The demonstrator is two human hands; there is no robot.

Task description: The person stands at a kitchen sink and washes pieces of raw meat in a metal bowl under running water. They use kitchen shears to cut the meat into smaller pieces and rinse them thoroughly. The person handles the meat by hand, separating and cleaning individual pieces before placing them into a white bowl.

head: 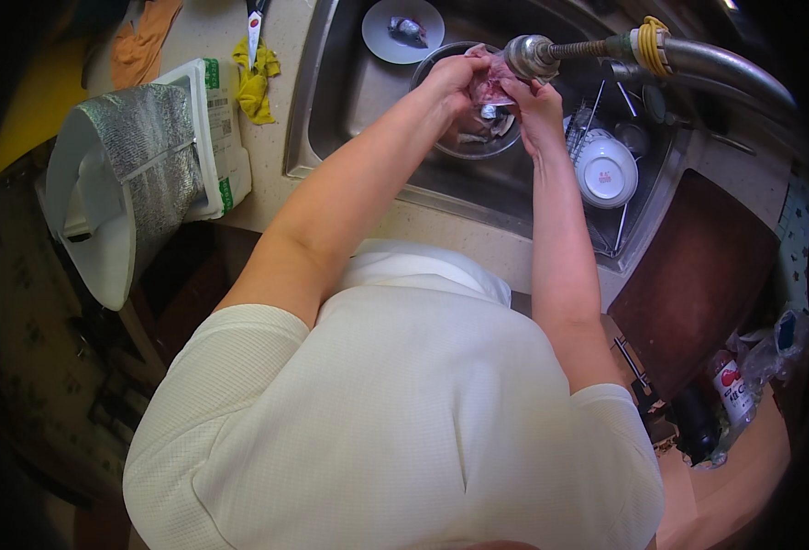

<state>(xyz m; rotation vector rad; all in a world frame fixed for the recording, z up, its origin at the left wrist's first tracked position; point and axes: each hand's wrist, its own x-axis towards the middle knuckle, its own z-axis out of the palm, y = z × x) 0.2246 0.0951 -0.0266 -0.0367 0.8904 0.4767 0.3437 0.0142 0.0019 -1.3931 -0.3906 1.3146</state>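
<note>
Between my two hands I hold a piece of raw pinkish fish (491, 84) under the faucet head (529, 58). My left hand (454, 79) grips its left side, and my right hand (539, 108) pinches the right side. Just below them a round metal basin (465, 150) stands in the stainless steel sink (349, 103). More fish pieces (476, 130) lie in the basin, partly hidden by my hands. A white plate (381, 47) at the back left of the sink bears a silvery fish piece (408, 31). Whether water is running I cannot tell.
Upturned white bowls (607, 173) sit in a wire rack at the sink's right, beside a dark cutting board (696, 275). Left on the counter are scissors (254, 34), a yellow cloth (256, 82), an orange glove (141, 45) and a foil-lined bag (150, 137). A bottle (733, 388) stands lower right.
</note>
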